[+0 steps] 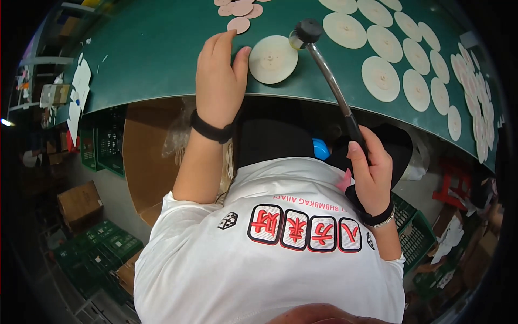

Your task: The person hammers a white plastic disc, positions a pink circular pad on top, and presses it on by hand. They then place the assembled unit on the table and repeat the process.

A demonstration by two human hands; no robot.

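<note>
Fingers of the right hand (pixel 372 175) are clamped around the black grip of a silver-shafted hammer (pixel 331 81), its round black head well beyond them, just right of a flat, round cream disc (pixel 273 67). That disc lies just right of the left hand (pixel 221 73), whose thumb and index finger stand apart. At the index fingertip is a small, round pink disc (pixel 238 25); whether they touch, I cannot tell. More pink discs (pixel 242 8) lie beyond those fingers. Rows of cream discs (pixel 384 44) spread beyond the right-hand fingers, across the green bench (pixel 145 48). Left of the right-hand fingers, below the bench edge, sits a rounded blue object (pixel 321 149).
</note>
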